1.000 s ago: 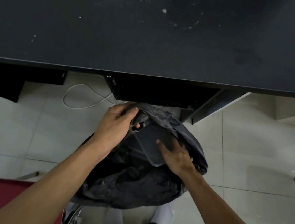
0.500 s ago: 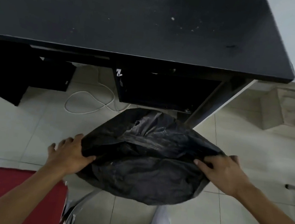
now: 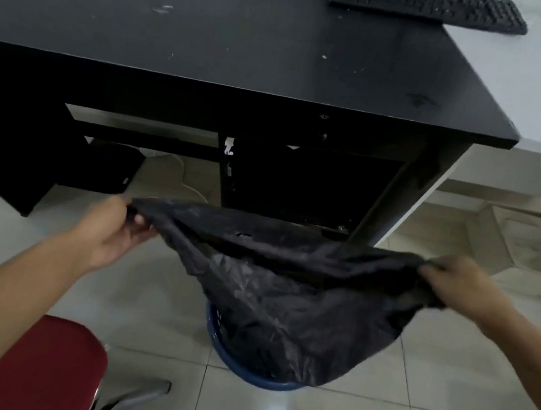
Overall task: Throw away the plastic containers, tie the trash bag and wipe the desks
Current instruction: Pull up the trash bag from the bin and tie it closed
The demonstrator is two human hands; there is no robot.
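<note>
A black trash bag [image 3: 289,294] hangs stretched wide between my two hands, its lower part sagging into a blue bin [image 3: 243,372] on the floor. My left hand [image 3: 114,231] pinches the bag's left rim corner. My right hand [image 3: 459,283] grips the right rim corner. The bag's mouth is pulled flat and its contents are hidden. The black desk [image 3: 247,40] stands beyond the bag, its top speckled with white crumbs and smears.
A black keyboard [image 3: 427,3] lies at the desk's far right. A red chair seat [image 3: 38,367] with a metal leg sits at lower left. A white cable [image 3: 184,181] lies under the desk. White tiled floor [image 3: 443,393] surrounds the bin.
Both hands left the bag's middle, took its opposite rim edges, then pulled them up and apart. The bag rose out of the blue bin. The view tilted up toward the desk.
</note>
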